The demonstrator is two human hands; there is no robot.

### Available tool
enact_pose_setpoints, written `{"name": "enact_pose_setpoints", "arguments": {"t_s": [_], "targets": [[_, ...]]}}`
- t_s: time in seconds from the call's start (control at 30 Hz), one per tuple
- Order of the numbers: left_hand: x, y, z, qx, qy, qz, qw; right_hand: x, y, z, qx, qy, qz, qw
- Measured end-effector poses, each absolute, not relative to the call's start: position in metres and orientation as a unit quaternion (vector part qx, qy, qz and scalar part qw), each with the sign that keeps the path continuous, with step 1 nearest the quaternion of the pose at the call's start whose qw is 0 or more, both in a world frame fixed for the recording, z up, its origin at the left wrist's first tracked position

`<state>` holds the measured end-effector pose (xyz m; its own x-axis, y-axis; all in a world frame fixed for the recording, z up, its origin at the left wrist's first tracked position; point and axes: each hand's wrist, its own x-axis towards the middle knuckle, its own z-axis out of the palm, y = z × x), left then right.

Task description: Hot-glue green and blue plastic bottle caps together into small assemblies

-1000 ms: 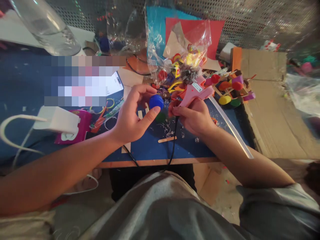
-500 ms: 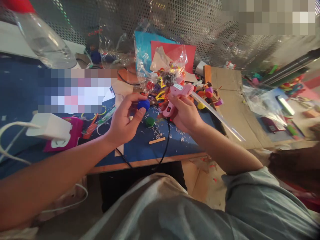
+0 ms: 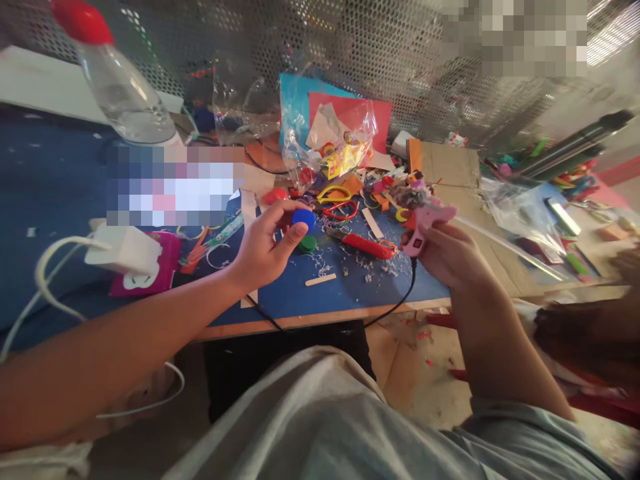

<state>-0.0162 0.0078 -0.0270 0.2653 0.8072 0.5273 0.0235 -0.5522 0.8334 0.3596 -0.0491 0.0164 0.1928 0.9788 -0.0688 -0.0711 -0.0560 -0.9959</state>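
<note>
Between the thumb and fingers of my left hand (image 3: 267, 247) is a blue bottle cap (image 3: 303, 219), held over the table. A green cap (image 3: 307, 244) lies on the tabletop just below it. My right hand (image 3: 447, 253) grips a pink hot glue gun (image 3: 425, 227) by its handle, at the right side of the table. A clear glue stick (image 3: 510, 247) sticks out of its back, and a black cord hangs from the handle. A red-handled cutter (image 3: 365, 245) lies between my hands, with a wooden stick (image 3: 321, 280) nearer the front edge.
Scissors (image 3: 334, 195), paper scraps and plastic bits are heaped behind. A bottle with a red cap (image 3: 133, 100) stands at the back left. A white charger (image 3: 123, 248) sits on a pink extension block (image 3: 173, 250). Cardboard (image 3: 450, 163) lies right. Another person's head (image 3: 575, 333) shows at the right edge.
My right hand has moved right with the glue gun, away from the blue cap, uncovering the red-handled cutter and scissors. My left hand still holds the cap. The whole view has shifted slightly.
</note>
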Motion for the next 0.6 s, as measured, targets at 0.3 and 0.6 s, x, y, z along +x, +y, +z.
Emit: {"name": "enact_pose_setpoints", "arguments": {"t_s": [0.3, 0.6], "targets": [[-0.015, 0.013, -0.034, 0.698, 0.298, 0.54, 0.364, 0.383, -0.056, -0.019, -0.586, -0.355, 0.52, 0.51], [-0.014, 0.018, -0.044, 0.665, 0.365, 0.567, 0.321, 0.408, -0.067, -0.024, -0.64, -0.359, 0.501, 0.458]]}}
